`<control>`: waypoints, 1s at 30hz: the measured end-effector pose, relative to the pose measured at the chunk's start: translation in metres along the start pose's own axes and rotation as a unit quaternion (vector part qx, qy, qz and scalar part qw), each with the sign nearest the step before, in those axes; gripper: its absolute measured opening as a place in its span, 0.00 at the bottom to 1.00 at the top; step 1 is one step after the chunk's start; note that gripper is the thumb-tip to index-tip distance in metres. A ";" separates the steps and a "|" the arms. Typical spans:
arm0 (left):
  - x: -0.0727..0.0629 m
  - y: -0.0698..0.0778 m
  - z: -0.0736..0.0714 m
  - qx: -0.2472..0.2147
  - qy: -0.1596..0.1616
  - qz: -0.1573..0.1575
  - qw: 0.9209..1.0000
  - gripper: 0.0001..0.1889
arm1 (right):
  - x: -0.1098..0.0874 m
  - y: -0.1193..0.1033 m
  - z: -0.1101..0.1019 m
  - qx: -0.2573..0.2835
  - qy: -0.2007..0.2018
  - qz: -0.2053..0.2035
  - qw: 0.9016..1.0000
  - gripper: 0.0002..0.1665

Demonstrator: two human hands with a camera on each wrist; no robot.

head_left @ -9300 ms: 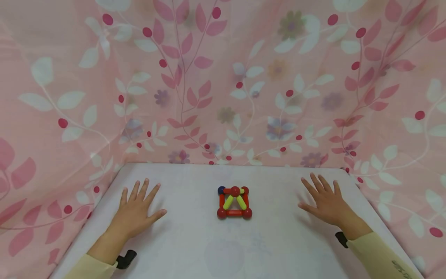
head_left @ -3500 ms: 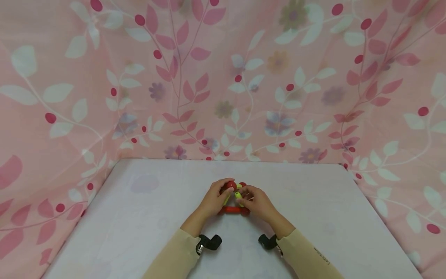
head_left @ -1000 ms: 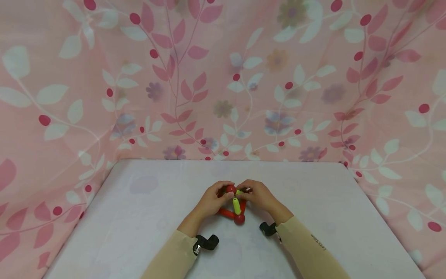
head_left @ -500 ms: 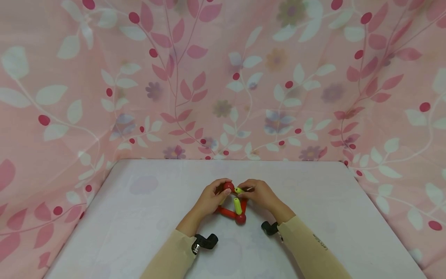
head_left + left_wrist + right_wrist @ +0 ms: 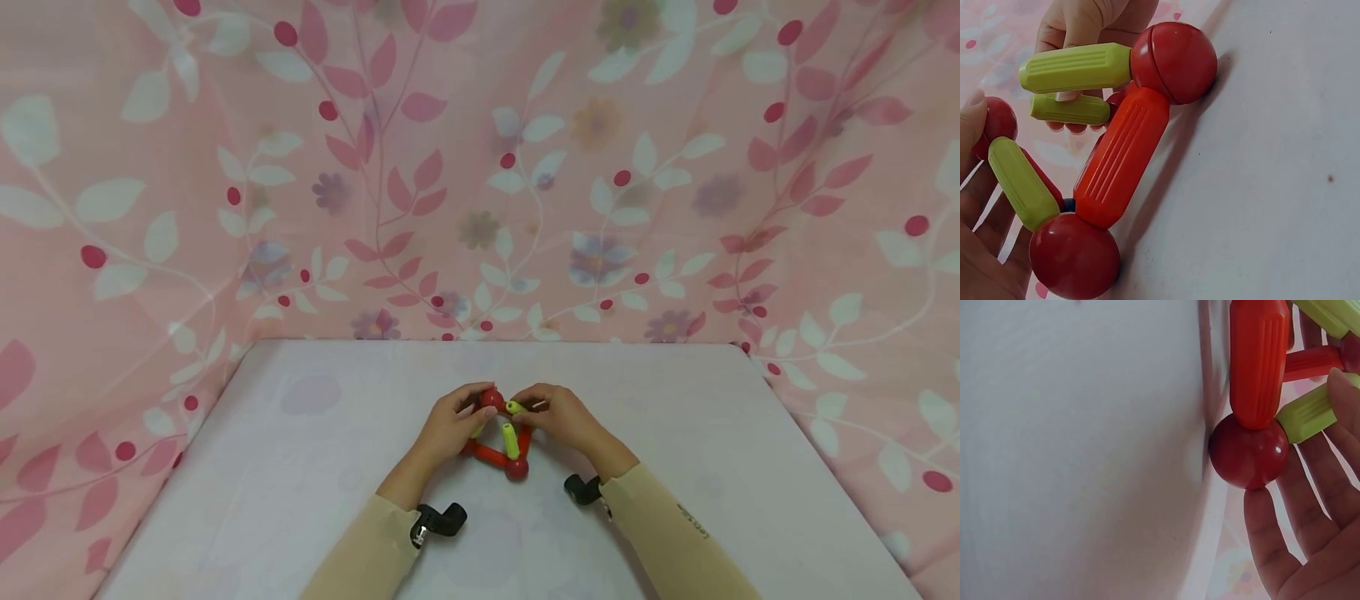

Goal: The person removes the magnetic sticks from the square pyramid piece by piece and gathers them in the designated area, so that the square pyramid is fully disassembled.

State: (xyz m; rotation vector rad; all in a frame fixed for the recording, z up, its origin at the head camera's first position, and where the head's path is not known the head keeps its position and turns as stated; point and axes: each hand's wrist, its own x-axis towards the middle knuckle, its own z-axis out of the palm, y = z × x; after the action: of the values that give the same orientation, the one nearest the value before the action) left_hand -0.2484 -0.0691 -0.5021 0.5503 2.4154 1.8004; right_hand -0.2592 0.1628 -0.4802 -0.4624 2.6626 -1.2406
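Note:
A construction toy of magnetic rods and balls rests on the white table, between the hands. My left hand [image 5: 446, 427] holds the top red ball [image 5: 492, 400] between thumb and fingers; a yellow-green rod [image 5: 1022, 181] joins this ball to a lower red ball [image 5: 1075, 256]. My right hand [image 5: 561, 418] pinches another yellow-green rod [image 5: 1310, 415], which leans from a red ball [image 5: 1250, 450]. At the front corner a yellow-green rod [image 5: 511, 442] stands up from a red ball [image 5: 517, 467], its upper end free. Red rods [image 5: 1125, 156] link the base; a blue ball [image 5: 1068, 205] is mostly hidden.
The white table [image 5: 315, 475] spreads around both forearms. A pink flowered cloth [image 5: 480, 208] hangs behind it and along both sides. Black wrist cameras [image 5: 442, 520] sit at the cuffs.
The hands, earlier spread apart, now hold the toy. Its top ball has come off the front and right yellow-green rods, and the base has turned. Over the last half second hardly anything moves.

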 end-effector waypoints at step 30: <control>0.000 0.011 -0.001 0.041 0.014 0.009 0.999 0.22 | -0.008 -0.002 -0.005 0.020 -0.044 -0.013 0.999 0.10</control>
State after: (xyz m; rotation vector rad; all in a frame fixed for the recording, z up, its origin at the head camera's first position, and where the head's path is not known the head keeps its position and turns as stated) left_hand -0.2457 -0.0676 -0.4909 0.5606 2.5195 1.7340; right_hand -0.2520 0.1676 -0.4752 -0.5336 2.5626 -1.2468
